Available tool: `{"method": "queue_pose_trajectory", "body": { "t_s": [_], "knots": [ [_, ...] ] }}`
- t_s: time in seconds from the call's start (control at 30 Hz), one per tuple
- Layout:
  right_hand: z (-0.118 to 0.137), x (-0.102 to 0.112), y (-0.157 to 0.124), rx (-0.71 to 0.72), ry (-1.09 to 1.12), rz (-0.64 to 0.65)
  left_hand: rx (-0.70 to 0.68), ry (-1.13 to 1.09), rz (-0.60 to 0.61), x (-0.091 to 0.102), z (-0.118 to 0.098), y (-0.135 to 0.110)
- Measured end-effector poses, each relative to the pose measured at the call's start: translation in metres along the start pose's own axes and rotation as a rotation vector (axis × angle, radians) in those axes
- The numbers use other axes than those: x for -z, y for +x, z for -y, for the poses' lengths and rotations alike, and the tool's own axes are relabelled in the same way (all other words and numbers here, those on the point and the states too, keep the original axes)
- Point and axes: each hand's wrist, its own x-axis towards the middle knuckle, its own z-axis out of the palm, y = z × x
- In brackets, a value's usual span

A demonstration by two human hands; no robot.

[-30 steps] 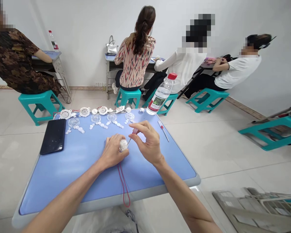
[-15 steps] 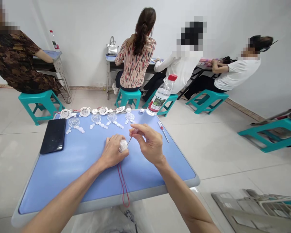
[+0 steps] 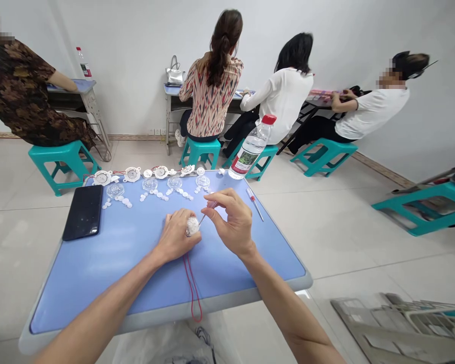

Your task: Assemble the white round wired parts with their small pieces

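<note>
My left hand (image 3: 176,236) rests over the blue table (image 3: 136,273) and pinches a small round translucent plastic part (image 3: 192,226). A thin red wire (image 3: 192,288) hangs from that part and loops down onto the tabletop. My right hand (image 3: 229,221) holds a slim screwdriver (image 3: 208,212) with a pinkish handle, its metal tip touching or very near the part. The fingers hide most of the handle.
A black smartphone (image 3: 84,212) lies at the table's left. White round housings (image 3: 132,174) with red wires line the far edge, with clear domes (image 3: 149,184) and small white discs (image 3: 126,202) nearby. A water bottle (image 3: 251,146) stands beyond the far corner, and a red-handled screwdriver (image 3: 255,205) lies near the right edge.
The view has shifted slightly, with the seated people appearing more upright. My hands, the screwdriver and the part stay in nearly the same place.
</note>
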Motion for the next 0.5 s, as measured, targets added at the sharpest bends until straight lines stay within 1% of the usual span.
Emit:
{"method": "queue_pose_trajectory", "body": {
  "t_s": [0.13, 0.33, 0.4, 0.5],
  "knots": [
    [-0.0009, 0.0007, -0.0016, -0.024, -0.003, -0.013, 0.000, 0.002, -0.002, -0.0019, 0.0019, -0.0001],
    [-0.0039, 0.0015, -0.0049, -0.060, 0.123, 0.027, -0.003, 0.002, 0.006, -0.0012, 0.0019, -0.0003],
    [-0.0039, 0.0014, -0.0053, -0.053, 0.118, 0.048, -0.002, 0.000, 0.006, -0.0006, 0.0013, -0.0003],
    [-0.0041, 0.0004, -0.0049, -0.006, 0.070, 0.060, -0.003, 0.007, 0.001, -0.0003, 0.0005, -0.0001]
  ]
}}
